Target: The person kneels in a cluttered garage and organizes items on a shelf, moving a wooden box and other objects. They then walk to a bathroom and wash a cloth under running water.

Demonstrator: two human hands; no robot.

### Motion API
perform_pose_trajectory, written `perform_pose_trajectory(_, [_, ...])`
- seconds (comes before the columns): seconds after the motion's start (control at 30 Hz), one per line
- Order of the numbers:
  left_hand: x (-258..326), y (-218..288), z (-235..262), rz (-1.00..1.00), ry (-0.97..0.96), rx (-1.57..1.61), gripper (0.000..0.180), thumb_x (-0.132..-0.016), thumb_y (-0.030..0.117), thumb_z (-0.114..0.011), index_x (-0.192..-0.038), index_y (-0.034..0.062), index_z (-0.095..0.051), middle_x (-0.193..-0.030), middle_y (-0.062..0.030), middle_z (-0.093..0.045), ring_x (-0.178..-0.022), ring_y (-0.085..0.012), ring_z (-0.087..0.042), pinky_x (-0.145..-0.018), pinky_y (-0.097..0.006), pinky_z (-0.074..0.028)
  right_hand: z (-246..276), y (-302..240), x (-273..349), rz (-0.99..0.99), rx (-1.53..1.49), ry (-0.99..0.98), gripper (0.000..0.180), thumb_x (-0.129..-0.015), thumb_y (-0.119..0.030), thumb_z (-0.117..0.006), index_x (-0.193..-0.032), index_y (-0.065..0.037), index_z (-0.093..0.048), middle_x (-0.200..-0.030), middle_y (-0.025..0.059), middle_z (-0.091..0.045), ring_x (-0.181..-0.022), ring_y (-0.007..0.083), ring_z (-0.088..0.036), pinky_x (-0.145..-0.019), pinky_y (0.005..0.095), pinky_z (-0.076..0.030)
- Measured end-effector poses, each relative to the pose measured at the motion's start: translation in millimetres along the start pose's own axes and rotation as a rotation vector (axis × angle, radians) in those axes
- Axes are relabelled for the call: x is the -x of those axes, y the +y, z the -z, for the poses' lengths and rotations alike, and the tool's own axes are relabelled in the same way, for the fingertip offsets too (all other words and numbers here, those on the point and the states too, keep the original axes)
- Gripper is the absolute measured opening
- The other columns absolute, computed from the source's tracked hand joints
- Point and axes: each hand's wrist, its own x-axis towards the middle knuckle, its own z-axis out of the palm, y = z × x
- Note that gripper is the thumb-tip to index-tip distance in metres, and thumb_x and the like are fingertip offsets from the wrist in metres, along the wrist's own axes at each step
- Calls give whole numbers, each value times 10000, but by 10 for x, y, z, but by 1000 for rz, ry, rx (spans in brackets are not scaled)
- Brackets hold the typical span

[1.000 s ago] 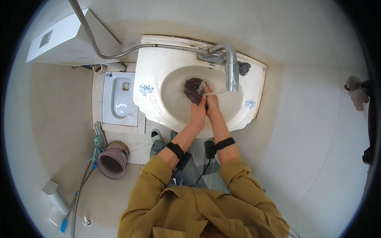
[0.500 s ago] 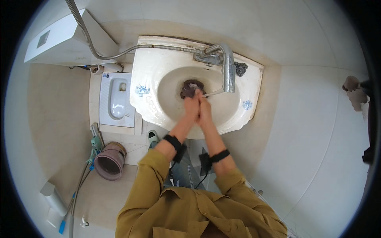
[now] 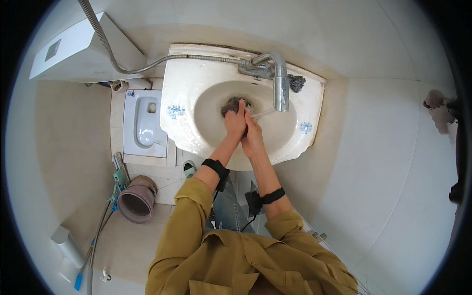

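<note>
In the basin of the white sink, my left hand and my right hand are pressed close together. Between them they grip a bunched dark brown cloth, part of which spreads out beyond my fingers over the bottom of the bowl. A thin stream of water runs slantwise from the chrome faucet toward my hands. My left thumb or forefinger lies stretched along the top of the cloth; the fingers underneath are hidden.
A dark steel-wool scourer lies on the sink's back right ledge. The metal hose crosses the left ledge. Left of the sink are a squat toilet, a pinkish bucket and mop handles. A wall stands close on the right.
My hands have turned and come tighter together around the cloth, drawing it slightly toward me. Less of the cloth spreads across the bowl's bottom. Water still flows.
</note>
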Motion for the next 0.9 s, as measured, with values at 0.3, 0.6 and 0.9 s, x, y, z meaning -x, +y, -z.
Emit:
perform_pose_trajectory(0.3, [329, 160, -24, 206, -402, 368, 1023, -806, 877, -282, -1463, 99, -371, -1464, -122, -406, -1341, -247, -368, -1082, -378, -308, 132, 40, -254, 189, 179, 65, 316, -997, -109, -413, -1225, 39, -574, -1132, 107, -625, -968, 197, -615, -844, 328, -511])
perform_pose_trajectory(0.6, [421, 172, 95, 265, -608, 495, 1097, -780, 902, -278, -1553, 131, -173, -1577, -76, -227, -1432, -234, -218, -1148, -435, -206, 377, 313, -677, 137, 43, 72, 250, -984, -177, -462, -1073, 23, -581, -925, 129, -615, -740, 241, -610, -514, 377, -507])
perform_pose_trajectory(0.9, [258, -154, 339, 250, -393, 827, 734, -857, 694, -547, -1324, 131, -489, -1357, -42, -470, -1256, -196, -393, -1096, -400, -258, 184, -324, -51, 123, 241, -72, 228, -912, -248, -644, -969, -28, -625, -823, 49, -642, -668, 133, -617, -560, 310, -521])
